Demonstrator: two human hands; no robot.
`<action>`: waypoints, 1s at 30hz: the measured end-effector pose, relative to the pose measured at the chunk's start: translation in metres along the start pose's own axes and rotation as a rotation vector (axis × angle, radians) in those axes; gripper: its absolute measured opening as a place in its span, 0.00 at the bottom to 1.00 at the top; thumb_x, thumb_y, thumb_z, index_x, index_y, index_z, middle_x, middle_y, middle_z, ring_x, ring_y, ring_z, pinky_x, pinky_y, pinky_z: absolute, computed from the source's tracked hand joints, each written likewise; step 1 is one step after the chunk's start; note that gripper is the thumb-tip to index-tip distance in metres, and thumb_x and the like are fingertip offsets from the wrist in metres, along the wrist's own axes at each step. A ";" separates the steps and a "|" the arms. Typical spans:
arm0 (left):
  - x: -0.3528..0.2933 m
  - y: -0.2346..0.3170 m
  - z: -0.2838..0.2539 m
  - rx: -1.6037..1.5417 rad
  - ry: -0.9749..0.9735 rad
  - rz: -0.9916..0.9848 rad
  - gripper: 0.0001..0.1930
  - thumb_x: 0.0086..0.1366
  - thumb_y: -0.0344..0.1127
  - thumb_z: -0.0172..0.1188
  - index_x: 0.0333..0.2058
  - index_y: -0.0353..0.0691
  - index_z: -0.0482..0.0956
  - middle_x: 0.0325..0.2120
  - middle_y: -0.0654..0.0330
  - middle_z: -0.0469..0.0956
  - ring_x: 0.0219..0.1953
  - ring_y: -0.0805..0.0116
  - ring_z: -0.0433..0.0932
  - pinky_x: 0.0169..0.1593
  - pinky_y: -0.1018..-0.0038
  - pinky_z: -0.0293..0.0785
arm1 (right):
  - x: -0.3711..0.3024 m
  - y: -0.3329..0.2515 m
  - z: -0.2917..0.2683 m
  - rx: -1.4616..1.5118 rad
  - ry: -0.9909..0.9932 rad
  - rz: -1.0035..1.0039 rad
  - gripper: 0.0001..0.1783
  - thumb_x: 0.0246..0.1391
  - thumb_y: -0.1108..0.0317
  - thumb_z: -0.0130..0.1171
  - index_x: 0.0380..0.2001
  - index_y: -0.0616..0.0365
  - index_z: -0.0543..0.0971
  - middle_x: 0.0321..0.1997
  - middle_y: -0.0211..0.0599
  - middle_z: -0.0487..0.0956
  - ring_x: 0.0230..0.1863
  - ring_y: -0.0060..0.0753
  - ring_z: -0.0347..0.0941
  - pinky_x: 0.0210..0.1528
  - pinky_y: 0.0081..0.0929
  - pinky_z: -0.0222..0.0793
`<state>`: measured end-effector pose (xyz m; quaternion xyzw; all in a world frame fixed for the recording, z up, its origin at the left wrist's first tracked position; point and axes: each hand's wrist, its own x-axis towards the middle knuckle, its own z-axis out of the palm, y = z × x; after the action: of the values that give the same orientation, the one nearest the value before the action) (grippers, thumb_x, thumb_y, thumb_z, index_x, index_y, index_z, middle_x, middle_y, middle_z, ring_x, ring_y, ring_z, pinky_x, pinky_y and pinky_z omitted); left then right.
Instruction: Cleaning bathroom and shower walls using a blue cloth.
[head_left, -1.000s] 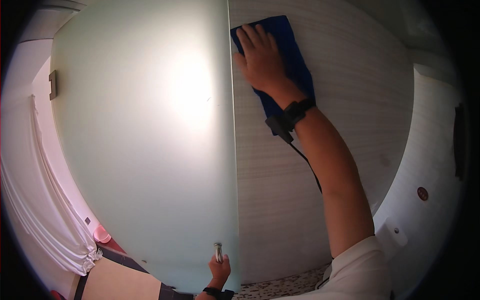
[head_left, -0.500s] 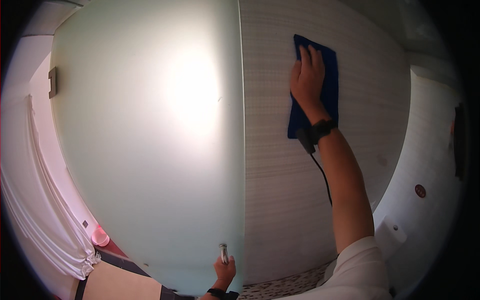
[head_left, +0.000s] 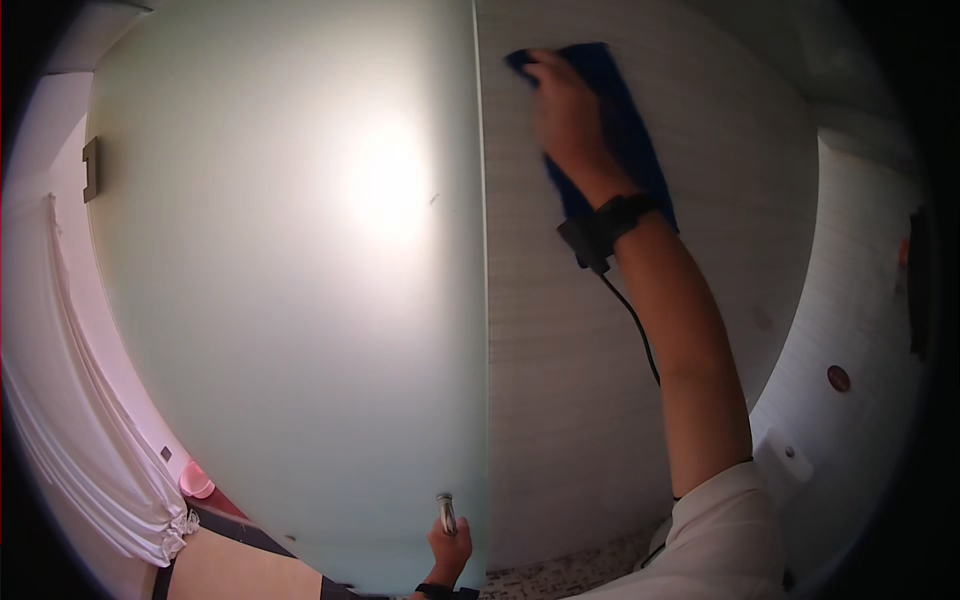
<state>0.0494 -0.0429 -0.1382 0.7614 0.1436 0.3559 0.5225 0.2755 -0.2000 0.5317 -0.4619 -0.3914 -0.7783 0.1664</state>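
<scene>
A dark blue cloth [head_left: 628, 125] lies against the pale, streaked wall panel [head_left: 570, 380], high up and just right of the glass door's edge. My right hand [head_left: 572, 125], a little smeared by motion, is on the cloth with its fingers bent over the upper left corner. Part of the cloth hides behind that hand and wrist. Low down, my left hand [head_left: 449, 546] is wrapped round the metal handle [head_left: 447, 513] of the frosted glass door [head_left: 250, 300]. Some of its fingers are hidden.
A metal hinge [head_left: 91, 170] sits on the door's far left edge. Beyond are a white curtain [head_left: 80, 400] and a pink basin [head_left: 196, 480]. At right, a white toilet cistern [head_left: 785, 455] stands by the wall. A black cable [head_left: 635, 320] trails from my right wristband.
My right hand has moved up and left across the wall with the blue cloth, which now tilts. Its fingers have gone from flat to bent. My left hand stays on the handle.
</scene>
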 end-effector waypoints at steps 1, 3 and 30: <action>0.001 -0.004 0.000 -0.023 0.011 -0.019 0.15 0.63 0.37 0.64 0.25 0.34 0.70 0.16 0.48 0.72 0.20 0.46 0.76 0.27 0.55 0.69 | -0.001 -0.016 0.003 0.071 -0.028 -0.056 0.14 0.57 0.82 0.54 0.45 0.65 0.81 0.57 0.50 0.81 0.61 0.51 0.76 0.65 0.41 0.72; 0.000 -0.009 0.001 -0.043 0.015 -0.037 0.15 0.63 0.37 0.64 0.25 0.34 0.70 0.17 0.48 0.71 0.20 0.48 0.75 0.27 0.55 0.69 | -0.012 -0.040 -0.002 0.138 -0.057 -0.108 0.13 0.59 0.82 0.54 0.46 0.65 0.81 0.56 0.49 0.81 0.61 0.51 0.76 0.66 0.41 0.72; -0.004 -0.016 0.006 -0.084 0.379 -0.067 0.16 0.63 0.31 0.58 0.18 0.38 0.63 0.13 0.67 0.62 0.18 0.77 0.61 0.22 0.70 0.57 | -0.079 0.219 -0.163 -0.361 -0.133 -0.083 0.24 0.67 0.69 0.53 0.64 0.67 0.71 0.66 0.63 0.70 0.68 0.65 0.64 0.73 0.51 0.57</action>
<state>0.0533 -0.0429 -0.1549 0.6530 0.2497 0.4810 0.5290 0.3561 -0.4717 0.5209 -0.5183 -0.2744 -0.8097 0.0224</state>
